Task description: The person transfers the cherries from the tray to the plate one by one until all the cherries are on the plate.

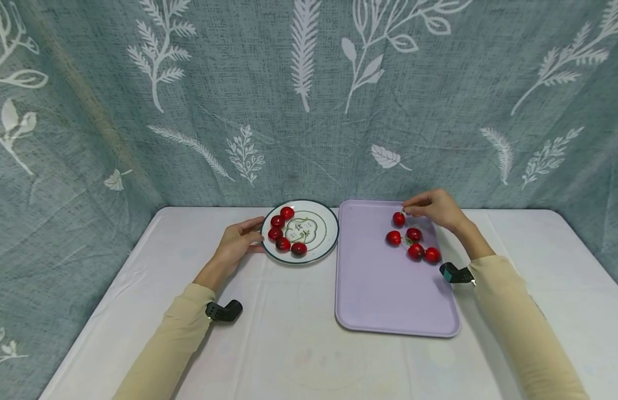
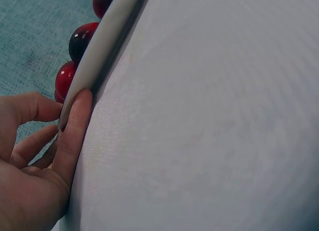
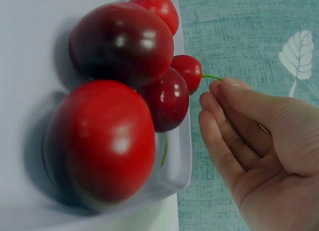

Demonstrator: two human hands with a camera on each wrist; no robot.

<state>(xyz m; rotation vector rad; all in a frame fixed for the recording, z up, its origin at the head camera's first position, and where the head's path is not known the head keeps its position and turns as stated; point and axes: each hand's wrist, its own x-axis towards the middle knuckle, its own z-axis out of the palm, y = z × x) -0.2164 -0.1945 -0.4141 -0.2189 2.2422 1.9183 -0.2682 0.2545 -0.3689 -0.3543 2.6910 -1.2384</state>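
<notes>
At the left rim of a white plate [image 1: 325,236] with a dark edge, my left hand [image 1: 235,243] pinches the rim. The left wrist view has the thumb on the plate's outer side and a fingertip at the rim's top. Several red cherries [image 1: 275,234] lie along the plate's left side. My right hand [image 1: 435,209] pinches the green stem of a cherry [image 3: 188,73] between thumb and forefinger, over the far part of a lilac tray [image 1: 388,294]. Other cherries [image 1: 416,252] rest close together on that tray, nearer me.
Plate and tray stand side by side on a white-covered table [image 1: 279,333], the plate left of the tray. A leaf-patterned green curtain [image 1: 269,100] hangs behind the table. Each wrist carries a small black camera.
</notes>
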